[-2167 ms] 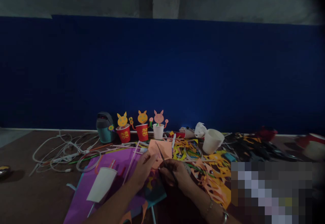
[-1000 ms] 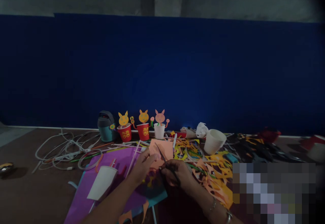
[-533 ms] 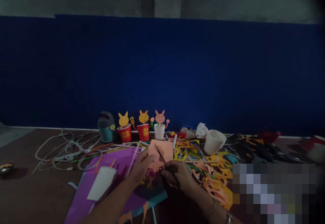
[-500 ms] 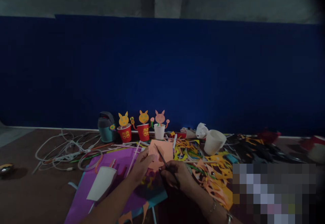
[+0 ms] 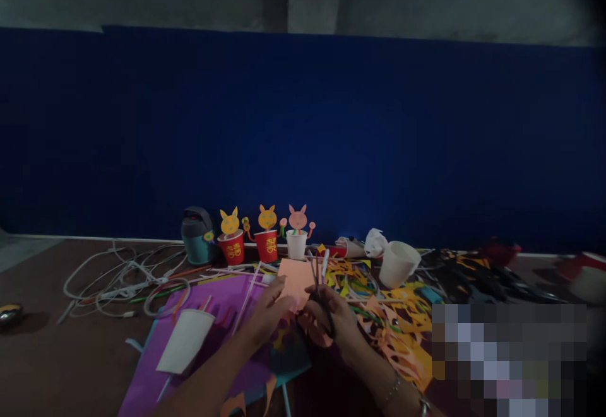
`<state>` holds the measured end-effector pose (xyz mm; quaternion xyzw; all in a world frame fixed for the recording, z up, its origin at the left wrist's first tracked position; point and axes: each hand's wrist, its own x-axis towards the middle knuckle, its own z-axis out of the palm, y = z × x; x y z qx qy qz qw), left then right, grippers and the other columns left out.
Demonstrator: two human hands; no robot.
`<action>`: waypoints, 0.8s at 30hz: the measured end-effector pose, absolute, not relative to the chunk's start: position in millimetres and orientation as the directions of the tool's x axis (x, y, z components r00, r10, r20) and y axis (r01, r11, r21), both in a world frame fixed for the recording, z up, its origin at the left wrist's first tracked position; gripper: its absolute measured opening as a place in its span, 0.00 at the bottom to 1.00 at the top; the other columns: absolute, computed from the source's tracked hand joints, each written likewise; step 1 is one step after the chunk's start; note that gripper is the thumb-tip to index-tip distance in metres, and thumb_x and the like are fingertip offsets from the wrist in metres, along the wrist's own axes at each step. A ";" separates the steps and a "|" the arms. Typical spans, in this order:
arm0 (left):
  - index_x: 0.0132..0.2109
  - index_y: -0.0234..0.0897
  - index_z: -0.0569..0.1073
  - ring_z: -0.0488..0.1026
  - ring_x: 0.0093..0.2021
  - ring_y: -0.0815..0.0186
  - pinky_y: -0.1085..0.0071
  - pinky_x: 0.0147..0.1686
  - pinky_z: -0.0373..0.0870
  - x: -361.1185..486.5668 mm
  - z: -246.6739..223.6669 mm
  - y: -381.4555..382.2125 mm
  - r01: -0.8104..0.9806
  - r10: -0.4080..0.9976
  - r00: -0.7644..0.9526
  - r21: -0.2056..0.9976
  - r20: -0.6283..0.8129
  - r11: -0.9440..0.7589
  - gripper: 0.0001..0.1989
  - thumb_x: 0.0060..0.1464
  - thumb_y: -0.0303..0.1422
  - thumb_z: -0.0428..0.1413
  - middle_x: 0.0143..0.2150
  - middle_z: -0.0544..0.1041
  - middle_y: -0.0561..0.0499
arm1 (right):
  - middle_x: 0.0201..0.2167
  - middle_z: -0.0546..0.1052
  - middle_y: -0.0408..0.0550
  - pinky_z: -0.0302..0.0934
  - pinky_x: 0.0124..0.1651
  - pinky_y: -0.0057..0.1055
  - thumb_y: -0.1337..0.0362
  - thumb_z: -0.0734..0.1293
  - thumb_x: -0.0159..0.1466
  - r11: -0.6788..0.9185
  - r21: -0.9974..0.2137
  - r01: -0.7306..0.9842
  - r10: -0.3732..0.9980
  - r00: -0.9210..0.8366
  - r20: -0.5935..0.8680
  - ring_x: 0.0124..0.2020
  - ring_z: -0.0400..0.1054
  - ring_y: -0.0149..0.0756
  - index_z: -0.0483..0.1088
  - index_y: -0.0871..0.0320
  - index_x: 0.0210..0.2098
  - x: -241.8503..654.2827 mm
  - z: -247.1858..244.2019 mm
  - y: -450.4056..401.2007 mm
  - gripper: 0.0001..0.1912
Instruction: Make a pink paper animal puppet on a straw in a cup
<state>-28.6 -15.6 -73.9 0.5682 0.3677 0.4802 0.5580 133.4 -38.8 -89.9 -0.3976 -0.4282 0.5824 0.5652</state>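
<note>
In the head view, your left hand (image 5: 269, 310) pinches the lower left part of a peach paper (image 5: 294, 278), thumb laid over it. That sheet is in front of you, between your two hands, raised toward the middle of the table's (image 5: 38, 360) back edge. Your right hand (image 5: 334, 319) grasps dark scissors (image 5: 326, 303), their blades pointing to that back edge and crossing the sheet's right side; its fingertips are at the sheet's lower right. A curved peach piece (image 5: 322, 339) shows beneath your right hand; you cannot tell from here whether it is joined to the sheet.

Under your left forearm lies a purple sheet (image 5: 213, 297) over a teal sheet (image 5: 294, 368), with a white cup (image 5: 185, 341) tipped on its side on the purple. Along the back edge stand two red cups (image 5: 231, 250) and an upright white cup (image 5: 296, 245), each topped by a paper animal head. To their left is a teal container (image 5: 199, 248), then white cables (image 5: 125, 281) toward the back left corner. Right of your right hand spread orange and yellow paper scraps (image 5: 407, 341), with a larger pale cup (image 5: 399, 265) behind.
</note>
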 end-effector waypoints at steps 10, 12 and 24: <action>0.40 0.37 0.74 0.67 0.45 0.58 0.67 0.46 0.62 -23.8 -81.3 -13.8 0.210 0.903 0.368 0.927 0.220 -0.311 0.11 0.46 0.32 0.56 0.41 0.72 0.48 | 0.21 0.70 0.39 0.57 0.20 0.22 0.58 0.77 0.45 0.102 -0.902 -0.420 0.993 0.090 0.070 0.20 0.64 0.28 0.70 0.56 0.36 135.3 -85.6 -39.5 0.22; 0.41 0.37 0.74 0.68 0.43 0.58 0.68 0.44 0.63 -22.8 -81.6 -13.0 0.227 0.914 0.351 0.929 0.203 -0.293 0.12 0.47 0.34 0.57 0.40 0.73 0.48 | 0.22 0.71 0.40 0.58 0.21 0.23 0.58 0.77 0.46 0.156 -0.903 -0.399 0.983 0.154 0.102 0.22 0.65 0.30 0.70 0.56 0.37 135.5 -85.7 -40.2 0.21; 0.40 0.36 0.73 0.73 0.35 0.61 0.71 0.33 0.66 -12.6 -89.6 -18.9 -0.014 0.962 0.273 1.000 0.006 -0.002 0.15 0.48 0.41 0.59 0.34 0.76 0.49 | 0.28 0.73 0.42 0.60 0.22 0.22 0.61 0.77 0.44 0.171 -0.910 -0.379 0.977 0.185 0.107 0.24 0.66 0.29 0.68 0.56 0.35 127.0 -85.3 -42.8 0.21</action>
